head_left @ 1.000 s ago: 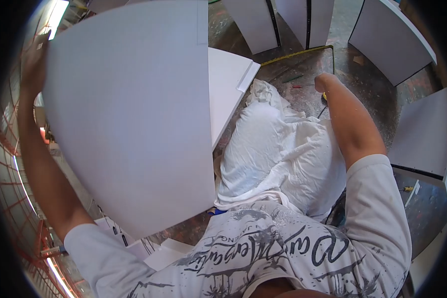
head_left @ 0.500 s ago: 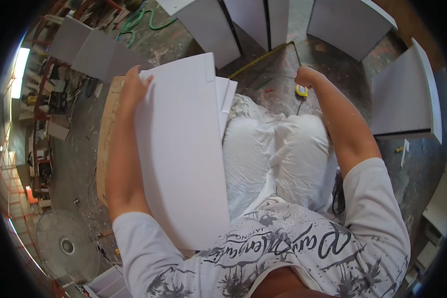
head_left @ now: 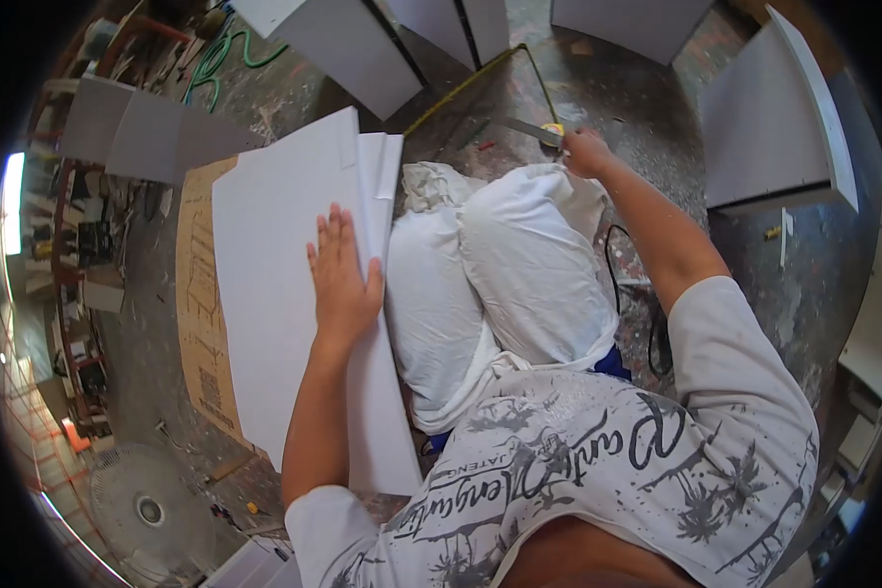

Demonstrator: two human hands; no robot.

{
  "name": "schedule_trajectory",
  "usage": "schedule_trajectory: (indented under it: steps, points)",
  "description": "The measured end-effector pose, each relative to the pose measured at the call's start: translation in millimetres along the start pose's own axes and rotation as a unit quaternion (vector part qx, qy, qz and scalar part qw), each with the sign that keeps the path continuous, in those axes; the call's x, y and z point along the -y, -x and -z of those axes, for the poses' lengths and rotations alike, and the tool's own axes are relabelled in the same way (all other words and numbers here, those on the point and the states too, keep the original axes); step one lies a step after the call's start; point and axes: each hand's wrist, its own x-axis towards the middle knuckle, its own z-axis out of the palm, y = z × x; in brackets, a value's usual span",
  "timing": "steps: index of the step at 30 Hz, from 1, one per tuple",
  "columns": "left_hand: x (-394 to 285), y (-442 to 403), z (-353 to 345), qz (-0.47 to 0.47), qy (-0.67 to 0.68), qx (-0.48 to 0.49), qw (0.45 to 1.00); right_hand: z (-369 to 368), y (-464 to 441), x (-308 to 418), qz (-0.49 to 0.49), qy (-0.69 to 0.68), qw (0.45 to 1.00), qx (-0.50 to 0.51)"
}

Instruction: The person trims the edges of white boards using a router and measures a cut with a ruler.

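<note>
My left hand (head_left: 345,294) lies flat on a large white panel (head_left: 265,235), fingers outstretched and pointing away from me. The panel rests on other white pieces (head_left: 380,167), whose edges stick out at its right side. Out beyond my right knee, my right hand (head_left: 586,154) is closed around a tool with a flat grey blade (head_left: 527,128) pointing left; its handle is hidden in my fist. Just behind the blade is a yellow tape measure (head_left: 554,130).
Printed brown cardboard (head_left: 201,304) shows beneath the panel's left side. Several white panel units (head_left: 774,118) stand around the far side and right. A green hose (head_left: 206,69) lies far left, a fan (head_left: 149,510) stands near left, and a dark cable (head_left: 652,343) lies right.
My left hand has moved from the panel's far left edge onto its face, and the panel has come down flatter to the left. The grey blade in my right hand has come into sight.
</note>
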Motion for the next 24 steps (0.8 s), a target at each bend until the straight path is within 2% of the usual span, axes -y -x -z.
schedule_trajectory:
  steps: [3,4,5,7,9,11,13,15,17,19,22,24]
  points:
    - [10,36,7,-0.044,0.02,0.012,0.999,-14,27,11,0.015,-0.125,0.989,-0.076]
    - [13,49,6,-0.065,0.028,0.014,0.997,-41,41,2,0.063,-0.197,0.963,-0.171]
    - [12,61,10,-0.074,0.029,0.029,0.996,-44,72,5,0.064,-0.259,0.945,-0.187]
    - [7,84,14,-0.099,0.03,0.052,0.993,-60,136,7,0.006,-0.362,0.916,-0.176]
    - [0,95,14,-0.127,0.024,0.059,0.99,-68,208,4,-0.111,-0.467,0.87,-0.116]
    - [-10,100,20,-0.138,0.012,0.057,0.989,-108,263,-10,-0.216,-0.538,0.801,-0.147]
    - [-15,90,22,-0.097,0.049,0.042,0.993,-152,310,-34,-0.385,-0.698,0.589,-0.133]
    - [-16,74,24,-0.076,0.095,0.008,0.993,-183,349,-60,-0.451,-0.794,0.33,-0.239]
    - [-20,38,29,-0.114,0.051,-0.025,0.992,-192,372,-93,-0.396,-0.861,0.109,-0.3]
    - [-20,-4,33,-0.148,0.01,-0.065,0.987,-188,372,-120,-0.358,-0.848,-0.023,-0.39]
    - [-6,-66,18,-0.148,0.019,-0.123,0.981,-186,351,-154,-0.324,-0.811,-0.082,-0.48]
    - [4,-93,0,-0.143,0.065,-0.098,0.983,-200,336,-177,-0.344,-0.773,-0.017,-0.532]
